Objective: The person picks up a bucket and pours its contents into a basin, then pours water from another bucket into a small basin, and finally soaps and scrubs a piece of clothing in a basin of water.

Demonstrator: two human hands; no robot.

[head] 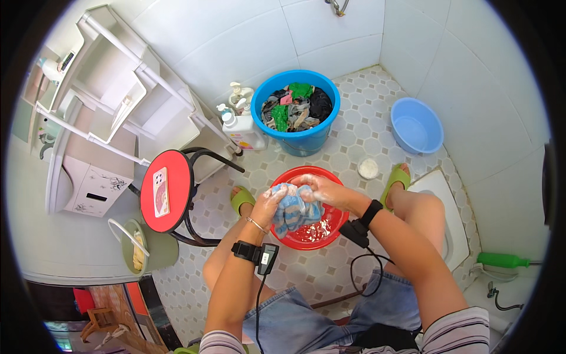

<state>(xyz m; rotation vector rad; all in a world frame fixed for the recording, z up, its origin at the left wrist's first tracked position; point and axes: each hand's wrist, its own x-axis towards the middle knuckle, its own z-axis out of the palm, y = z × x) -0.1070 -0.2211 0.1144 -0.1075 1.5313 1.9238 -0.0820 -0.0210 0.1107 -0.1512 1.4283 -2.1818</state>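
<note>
A wet blue-and-grey striped cloth (297,212) hangs bunched between my two hands, above a red plastic basin (339,230). My left hand (269,205) grips its left side, thumb on top, with suds on the fingers. On the right, my right hand (325,191) pinches the upper part of the cloth and is also coated in white foam. Foamy, glinting water (316,231) shows in the basin below. The cloth's lower end hangs over the basin's left part. Some fingers of both hands are hidden by the fabric.
A blue bucket (305,144) of clothes stands beyond the basin, beside pump bottles and a white jug (243,132). Right of it are a small bowl of white powder (368,168) and a light-blue basin (415,128). A phone (161,192) lies on a red stool (177,172) at left.
</note>
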